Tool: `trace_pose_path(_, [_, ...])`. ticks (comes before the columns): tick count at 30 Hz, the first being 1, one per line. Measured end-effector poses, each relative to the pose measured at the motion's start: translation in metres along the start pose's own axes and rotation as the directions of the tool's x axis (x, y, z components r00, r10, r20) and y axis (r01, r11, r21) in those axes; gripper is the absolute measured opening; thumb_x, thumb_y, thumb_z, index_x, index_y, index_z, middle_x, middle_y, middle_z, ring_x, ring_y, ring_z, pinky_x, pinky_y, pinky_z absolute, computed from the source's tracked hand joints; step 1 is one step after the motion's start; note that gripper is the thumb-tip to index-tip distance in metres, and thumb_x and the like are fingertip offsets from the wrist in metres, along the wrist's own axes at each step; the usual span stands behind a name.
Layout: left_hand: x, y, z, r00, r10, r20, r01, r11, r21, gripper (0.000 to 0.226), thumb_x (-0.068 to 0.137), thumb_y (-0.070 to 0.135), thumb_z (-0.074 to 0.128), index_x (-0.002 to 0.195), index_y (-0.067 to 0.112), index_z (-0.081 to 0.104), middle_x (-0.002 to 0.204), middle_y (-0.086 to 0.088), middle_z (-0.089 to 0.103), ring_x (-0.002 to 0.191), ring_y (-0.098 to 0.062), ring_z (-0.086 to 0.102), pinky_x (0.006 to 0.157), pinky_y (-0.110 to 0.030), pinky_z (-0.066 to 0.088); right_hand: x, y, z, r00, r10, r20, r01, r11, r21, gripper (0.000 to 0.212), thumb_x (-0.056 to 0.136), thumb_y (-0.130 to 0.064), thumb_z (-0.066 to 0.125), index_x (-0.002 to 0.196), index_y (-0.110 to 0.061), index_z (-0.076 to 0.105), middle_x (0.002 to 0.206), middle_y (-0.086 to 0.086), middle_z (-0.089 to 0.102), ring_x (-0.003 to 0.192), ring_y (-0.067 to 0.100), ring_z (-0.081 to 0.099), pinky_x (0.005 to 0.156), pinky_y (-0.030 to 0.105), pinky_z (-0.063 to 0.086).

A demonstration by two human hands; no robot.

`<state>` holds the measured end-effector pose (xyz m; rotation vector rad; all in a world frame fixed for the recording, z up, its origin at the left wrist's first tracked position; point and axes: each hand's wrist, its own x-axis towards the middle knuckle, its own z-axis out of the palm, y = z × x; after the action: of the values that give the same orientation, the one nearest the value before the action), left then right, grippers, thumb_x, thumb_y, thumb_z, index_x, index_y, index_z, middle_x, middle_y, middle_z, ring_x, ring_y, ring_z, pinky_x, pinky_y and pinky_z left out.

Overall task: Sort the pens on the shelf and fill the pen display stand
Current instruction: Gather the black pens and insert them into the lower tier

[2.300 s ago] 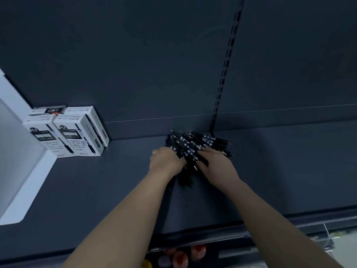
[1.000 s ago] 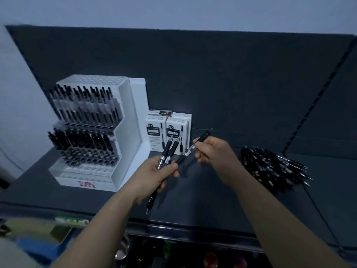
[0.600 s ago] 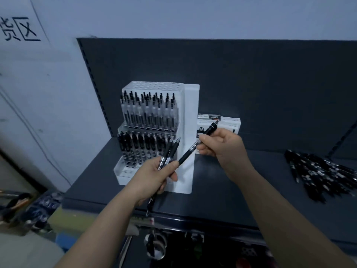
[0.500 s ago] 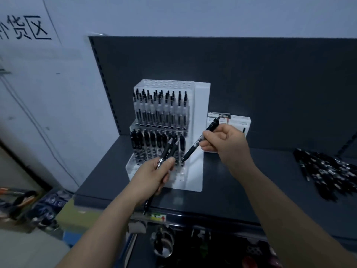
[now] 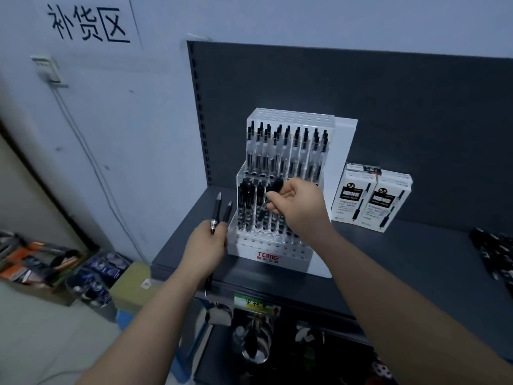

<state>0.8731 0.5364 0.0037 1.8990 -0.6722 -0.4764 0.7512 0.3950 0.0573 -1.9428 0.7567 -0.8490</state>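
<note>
The white tiered pen display stand (image 5: 342,151) sits at the left end of the dark shelf (image 5: 388,262). Its upper tiers hold several pens and its front rows of holes stand bare. My right hand (image 5: 298,207) pinches one black pen (image 5: 276,186) over the stand's middle tier, tip down among the standing pens. My left hand (image 5: 206,247) grips two black pens (image 5: 220,211) upright, just left of the stand's front corner. A loose pile of black pens (image 5: 497,254) lies on the shelf at the far right.
Two white pen boxes (image 5: 372,197) stand right of the stand against the dark back panel. The pale wall lies to the left. Boxes of goods (image 5: 55,262) sit on the floor at lower left. Items hang below the shelf's front edge (image 5: 277,295).
My head turned left from the pen pile toward the stand. My right hand carried its pen from beside the left hand onto the stand's middle tier. The left hand moved left of the stand.
</note>
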Motion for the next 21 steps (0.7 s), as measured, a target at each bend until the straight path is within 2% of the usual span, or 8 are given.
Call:
trace_pose_path(4, [0.006,-0.001,0.002,0.999,-0.035,-0.012,0.035,0.998,0.046,0.033,0.097,0.030,0.042,0.074,0.009,0.051,0.059,-0.001,0.052,0.054,-0.018,0.047,0.055,-0.031,0.037,0.009,0.004,0.013,1.000,0.003,0.029,0.000,0.993,-0.116,0.017,0.090,-0.015,0.066,0.080,-0.003,0.059,0.066,0.010,0.069,0.065,0.008,0.070,0.066,0.046,0.058])
trace_pose_path(7, [0.008,-0.001,0.003,0.998,-0.068,-0.018,0.069,0.996,0.058,0.031,0.096,0.029,0.041,0.076,0.008,0.053,0.059,0.000,0.052,0.054,-0.017,0.047,0.053,-0.029,0.035,0.015,0.005,0.018,0.993,0.054,0.103,-0.027,0.969,-0.246,0.028,0.091,-0.017,0.064,0.068,-0.003,0.055,0.062,0.012,0.068,0.062,0.015,0.071,0.064,0.048,0.058])
trace_pose_path(12, [0.011,0.000,0.002,0.993,-0.114,-0.021,0.113,0.993,-0.028,0.023,0.090,0.025,0.043,0.073,0.011,0.048,0.061,-0.002,0.047,0.054,-0.019,0.041,0.056,-0.030,0.033,0.027,0.003,0.027,0.973,0.105,0.205,-0.004,0.898,-0.441,0.037,0.093,-0.023,0.060,0.067,0.003,0.063,0.059,0.012,0.069,0.058,0.017,0.070,0.065,0.042,0.060])
trace_pose_path(15, [0.009,0.003,0.002,0.992,-0.121,-0.040,0.117,0.989,-0.090,0.023,0.089,0.023,0.049,0.069,0.012,0.049,0.057,-0.001,0.047,0.051,-0.018,0.039,0.053,-0.028,0.032,0.030,0.004,0.032,0.970,0.087,0.228,0.041,0.863,-0.504,0.039,0.092,-0.024,0.061,0.058,-0.006,0.052,0.059,0.016,0.066,0.061,0.026,0.070,0.064,0.046,0.059])
trace_pose_path(18, [0.004,0.009,0.001,0.993,-0.105,-0.049,0.097,0.984,-0.148,0.025,0.091,0.021,0.054,0.069,0.011,0.058,0.051,0.006,0.053,0.042,-0.007,0.042,0.052,-0.026,0.031,0.030,0.003,0.033,0.967,0.074,0.244,0.071,0.840,-0.538,0.039,0.092,-0.026,0.060,0.058,-0.005,0.053,0.062,0.018,0.067,0.062,0.028,0.070,0.066,0.045,0.059])
trace_pose_path(20, [-0.001,0.013,0.001,0.994,-0.101,-0.035,0.090,0.968,-0.235,0.020,0.092,0.019,0.057,0.076,0.009,0.063,0.049,0.008,0.059,0.037,0.001,0.042,0.051,-0.025,0.032,0.028,0.003,0.029,0.962,0.057,0.269,0.105,0.826,-0.553,0.042,0.092,-0.027,0.060,0.059,-0.001,0.057,0.061,0.016,0.067,0.061,0.025,0.069,0.066,0.042,0.059])
trace_pose_path(21, [-0.003,0.014,0.000,0.994,-0.103,-0.032,0.090,0.957,-0.277,0.017,0.092,0.019,0.059,0.080,0.009,0.065,0.051,0.007,0.062,0.038,0.000,0.041,0.050,-0.024,0.033,0.025,0.005,0.026,0.962,0.024,0.271,0.131,0.833,-0.538,0.041,0.091,-0.026,0.060,0.061,0.002,0.060,0.059,0.013,0.067,0.060,0.023,0.069,0.066,0.041,0.059])
